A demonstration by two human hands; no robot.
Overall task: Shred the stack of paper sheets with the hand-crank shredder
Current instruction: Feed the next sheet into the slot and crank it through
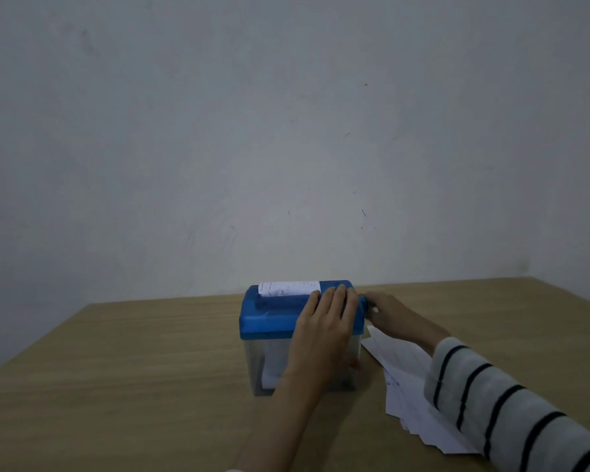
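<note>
A hand-crank shredder (269,321) with a blue lid and a clear bin stands on the wooden table (133,369). A white printed sheet (286,288) sticks out of the slot on top. My left hand (327,328) lies over the right end of the lid, fingers straight and pressing down. My right hand (389,316) is at the shredder's right side, its fingers curled round the blue crank knob (364,301). A fanned stack of white sheets (409,386) lies on the table to the right, partly under my striped right sleeve. White paper shows inside the bin (269,366).
A plain grey wall (286,131) rises right behind the table. The table's far edge runs just behind the shredder, and its right corner lies at the far right.
</note>
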